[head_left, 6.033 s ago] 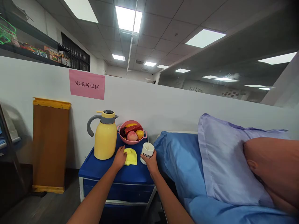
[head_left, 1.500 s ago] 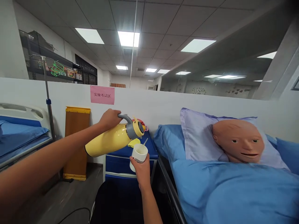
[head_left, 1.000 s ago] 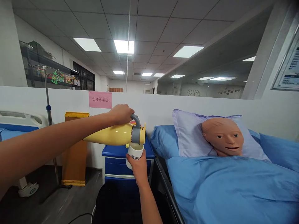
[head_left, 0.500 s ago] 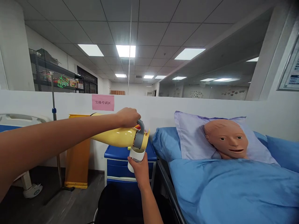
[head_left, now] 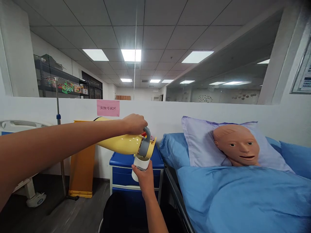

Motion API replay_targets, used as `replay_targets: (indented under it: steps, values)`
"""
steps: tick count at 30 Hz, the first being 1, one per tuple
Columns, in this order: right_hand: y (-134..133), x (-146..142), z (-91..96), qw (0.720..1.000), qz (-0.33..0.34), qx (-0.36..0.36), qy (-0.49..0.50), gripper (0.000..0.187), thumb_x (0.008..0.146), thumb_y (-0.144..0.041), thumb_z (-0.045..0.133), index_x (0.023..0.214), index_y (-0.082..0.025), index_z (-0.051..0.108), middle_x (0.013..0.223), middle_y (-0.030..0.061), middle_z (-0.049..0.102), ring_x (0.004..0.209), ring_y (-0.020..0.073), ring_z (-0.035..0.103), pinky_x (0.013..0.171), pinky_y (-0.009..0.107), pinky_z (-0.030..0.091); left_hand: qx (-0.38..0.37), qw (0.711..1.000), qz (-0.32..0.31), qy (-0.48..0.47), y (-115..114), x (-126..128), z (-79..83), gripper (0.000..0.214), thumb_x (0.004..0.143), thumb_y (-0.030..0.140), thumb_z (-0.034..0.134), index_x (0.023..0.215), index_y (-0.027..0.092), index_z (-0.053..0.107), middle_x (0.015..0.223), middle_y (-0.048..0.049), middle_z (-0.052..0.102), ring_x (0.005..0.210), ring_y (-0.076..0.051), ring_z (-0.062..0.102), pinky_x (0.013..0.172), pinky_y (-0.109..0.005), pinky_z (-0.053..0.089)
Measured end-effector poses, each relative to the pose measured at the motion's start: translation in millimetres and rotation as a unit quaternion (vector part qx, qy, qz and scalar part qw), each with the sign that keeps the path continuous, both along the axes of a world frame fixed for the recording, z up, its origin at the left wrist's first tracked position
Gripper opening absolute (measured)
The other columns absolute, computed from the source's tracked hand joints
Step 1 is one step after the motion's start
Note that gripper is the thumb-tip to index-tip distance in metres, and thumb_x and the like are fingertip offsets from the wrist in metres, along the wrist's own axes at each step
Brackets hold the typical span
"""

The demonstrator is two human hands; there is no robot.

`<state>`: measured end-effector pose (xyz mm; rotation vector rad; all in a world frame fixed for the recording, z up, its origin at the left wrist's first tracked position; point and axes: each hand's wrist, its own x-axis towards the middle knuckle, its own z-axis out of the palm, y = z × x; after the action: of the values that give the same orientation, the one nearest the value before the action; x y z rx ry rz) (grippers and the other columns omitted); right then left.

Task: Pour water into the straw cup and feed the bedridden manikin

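A yellow thermos jug (head_left: 119, 144) with a grey collar and handle lies tipped almost level, spout to the right. My left hand (head_left: 134, 124) is closed around its grey handle, the arm reaching across from the left. Just under the spout, my right hand (head_left: 145, 179) holds a white cup (head_left: 141, 162) with dark stripes, slightly tilted, its mouth up. The spout is at the cup's rim; whether they touch I cannot tell. No stream of liquid can be made out. Behind both stands a blue and white bedside cabinet (head_left: 121, 160).
To the right, a manikin head (head_left: 236, 145) rests on a lilac pillow (head_left: 198, 142) on a bed with blue bedding (head_left: 230, 197). A black bed rail (head_left: 177, 199) runs beside the cabinet. A drip stand (head_left: 59, 139) and an orange board (head_left: 81, 171) stand left.
The view has shifted slightly. The thermos jug seems tipped a little further, its spout closer to the cup. Both hands keep their hold.
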<state>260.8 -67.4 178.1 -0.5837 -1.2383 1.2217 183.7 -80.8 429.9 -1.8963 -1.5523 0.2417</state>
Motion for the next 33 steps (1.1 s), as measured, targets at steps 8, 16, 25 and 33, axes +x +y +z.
replay_targets:
  steps: [8,16,25,33]
  values:
    - [-3.8,-1.5,1.3,1.0,0.0,0.001,-0.011,0.055,0.06,-0.036,0.079,0.106,-0.019,0.054,0.088,0.0046,0.07,0.079,0.0215,0.063,0.068,0.032,0.049,-0.009,1.0,-0.006,0.025,0.6,3.9,1.9,0.031,0.08,0.034,0.047,0.091,0.018,0.071,0.088,-0.0148,0.069,0.078,-0.026,0.064,0.062,-0.034,0.044]
    - [-6.7,-1.6,4.7,1.0,0.0,0.005,-0.003,0.051,0.061,-0.036,0.078,0.103,-0.019,0.055,0.086,0.004,0.07,0.077,0.0209,0.063,0.066,0.031,0.048,-0.008,0.999,-0.007,0.031,3.8,6.0,4.9,0.03,0.079,0.033,0.049,0.092,0.019,0.071,0.089,-0.0139,0.069,0.079,-0.025,0.064,0.064,-0.034,0.044]
    - [-8.6,-3.3,5.2,1.0,-0.007,-0.002,0.007,0.051,0.059,-0.036,0.078,0.101,-0.018,0.055,0.084,0.0026,0.069,0.074,0.019,0.062,0.068,0.031,0.049,-0.019,0.999,-0.005,0.027,0.5,12.8,7.4,0.031,0.08,0.033,0.049,0.096,0.019,0.072,0.094,-0.0146,0.069,0.083,-0.026,0.065,0.066,-0.034,0.045]
    - [-8.1,-2.2,3.1,1.0,0.0,-0.008,-0.005,0.053,0.06,-0.037,0.079,0.104,-0.019,0.055,0.086,0.003,0.07,0.076,0.02,0.063,0.068,0.031,0.048,-0.018,1.0,-0.003,0.023,3.7,7.7,4.7,0.031,0.08,0.032,0.049,0.096,0.019,0.071,0.095,-0.0151,0.069,0.083,-0.026,0.064,0.067,-0.035,0.045]
